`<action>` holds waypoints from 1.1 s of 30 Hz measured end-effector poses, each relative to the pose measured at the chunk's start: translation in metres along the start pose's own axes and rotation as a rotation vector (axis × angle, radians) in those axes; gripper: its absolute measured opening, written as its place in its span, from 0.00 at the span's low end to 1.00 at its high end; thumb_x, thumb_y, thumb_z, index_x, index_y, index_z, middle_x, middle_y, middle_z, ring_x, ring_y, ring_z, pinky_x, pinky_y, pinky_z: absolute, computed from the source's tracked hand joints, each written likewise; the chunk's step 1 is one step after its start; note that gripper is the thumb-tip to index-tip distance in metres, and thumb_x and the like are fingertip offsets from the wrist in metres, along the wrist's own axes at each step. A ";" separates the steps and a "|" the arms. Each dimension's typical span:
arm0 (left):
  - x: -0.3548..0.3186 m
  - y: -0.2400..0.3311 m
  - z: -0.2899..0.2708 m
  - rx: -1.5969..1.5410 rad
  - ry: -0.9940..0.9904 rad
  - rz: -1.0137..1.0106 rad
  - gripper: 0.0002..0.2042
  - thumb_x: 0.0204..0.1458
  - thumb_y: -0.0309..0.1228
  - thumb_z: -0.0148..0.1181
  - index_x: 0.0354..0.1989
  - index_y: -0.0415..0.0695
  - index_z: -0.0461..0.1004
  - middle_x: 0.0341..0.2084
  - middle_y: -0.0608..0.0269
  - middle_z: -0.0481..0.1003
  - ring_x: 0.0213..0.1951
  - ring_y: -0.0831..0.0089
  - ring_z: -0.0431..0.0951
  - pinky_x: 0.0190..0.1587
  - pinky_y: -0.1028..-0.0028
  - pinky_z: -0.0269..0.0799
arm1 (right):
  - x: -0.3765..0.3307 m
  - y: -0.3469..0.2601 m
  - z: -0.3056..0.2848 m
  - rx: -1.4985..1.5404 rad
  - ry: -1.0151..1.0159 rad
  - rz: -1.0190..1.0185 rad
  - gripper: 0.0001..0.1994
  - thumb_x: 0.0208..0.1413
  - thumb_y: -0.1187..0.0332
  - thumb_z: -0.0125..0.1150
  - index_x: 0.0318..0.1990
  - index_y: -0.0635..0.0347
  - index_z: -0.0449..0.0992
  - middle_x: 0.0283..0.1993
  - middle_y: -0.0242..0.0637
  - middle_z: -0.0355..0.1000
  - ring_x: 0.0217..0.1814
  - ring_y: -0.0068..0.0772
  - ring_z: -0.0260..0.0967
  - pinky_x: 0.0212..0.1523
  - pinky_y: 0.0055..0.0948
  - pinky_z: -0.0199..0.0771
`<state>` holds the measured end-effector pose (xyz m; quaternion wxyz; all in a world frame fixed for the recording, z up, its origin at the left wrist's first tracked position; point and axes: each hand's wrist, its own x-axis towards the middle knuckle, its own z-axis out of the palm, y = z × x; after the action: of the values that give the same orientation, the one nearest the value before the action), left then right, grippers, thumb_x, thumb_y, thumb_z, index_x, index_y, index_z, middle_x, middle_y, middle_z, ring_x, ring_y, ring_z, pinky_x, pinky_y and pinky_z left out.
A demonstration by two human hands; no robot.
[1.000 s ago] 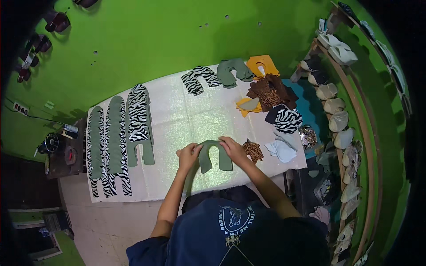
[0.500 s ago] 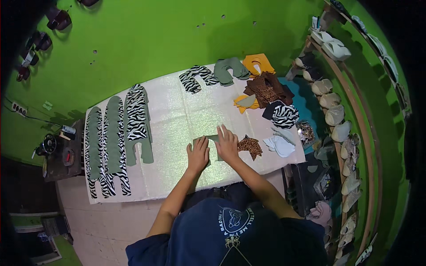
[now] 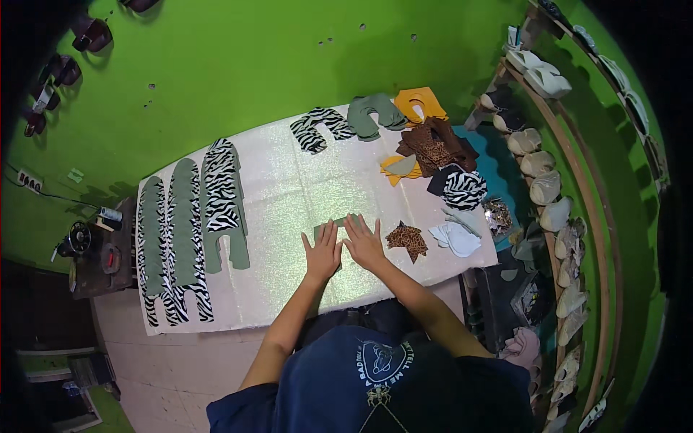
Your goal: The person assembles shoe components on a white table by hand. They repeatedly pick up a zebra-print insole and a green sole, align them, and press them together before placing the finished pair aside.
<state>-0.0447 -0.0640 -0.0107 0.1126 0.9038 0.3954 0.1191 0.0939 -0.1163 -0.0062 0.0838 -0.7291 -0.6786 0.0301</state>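
Observation:
Both palms are down on a grey-green cut piece [image 3: 346, 221] near the front edge of the table, and they hide most of it. My left hand [image 3: 322, 250] lies flat over its left part with the fingers stretched out. Beside it my right hand [image 3: 364, 244] rests flat on the right part, fingers spread, the thumb near the left hand. Neither hand grips anything. Just right of my right hand lies a small stack of leopard-print pieces [image 3: 406, 240], untouched.
Overlapping rows of green and zebra-print pieces [image 3: 189, 224] cover the table's left end. Zebra [image 3: 312, 133], green [image 3: 366, 124], yellow [image 3: 426, 101] and brown [image 3: 435, 148] pieces lie along the back and right, with white pieces [image 3: 460, 239] nearer. A wooden rack [image 3: 577, 187] of shoe parts stands right.
My right hand has shifted slightly left and nearer to me, now lying flat on the green piece. My left hand's fingers have straightened and spread.

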 end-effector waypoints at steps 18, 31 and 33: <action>0.059 0.072 -0.011 -0.282 0.140 0.350 0.15 0.45 0.30 0.52 0.44 0.42 0.68 0.46 0.56 0.66 0.48 0.60 0.66 0.49 0.62 0.57 | -0.026 0.057 -0.048 0.259 0.445 0.150 0.10 0.46 0.71 0.53 0.38 0.57 0.73 0.43 0.35 0.69 0.49 0.35 0.63 0.48 0.34 0.59; 0.155 0.200 0.028 -0.322 0.152 0.617 0.13 0.42 0.29 0.54 0.39 0.43 0.70 0.38 0.62 0.68 0.42 0.65 0.67 0.42 0.64 0.58 | -0.082 0.200 -0.104 0.019 0.531 0.452 0.11 0.43 0.70 0.57 0.37 0.55 0.73 0.40 0.31 0.68 0.45 0.32 0.63 0.43 0.33 0.57; 0.163 0.210 0.037 -0.320 0.171 0.617 0.14 0.42 0.29 0.54 0.40 0.43 0.70 0.39 0.62 0.69 0.42 0.65 0.67 0.42 0.64 0.58 | -0.083 0.210 -0.104 0.020 0.519 0.472 0.13 0.43 0.66 0.58 0.39 0.55 0.73 0.41 0.31 0.68 0.45 0.31 0.63 0.44 0.32 0.57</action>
<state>0.2183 -0.0859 0.0375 0.1780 0.9383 0.0881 0.2832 0.3106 -0.2210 0.0558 0.2515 -0.8485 -0.4468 -0.1312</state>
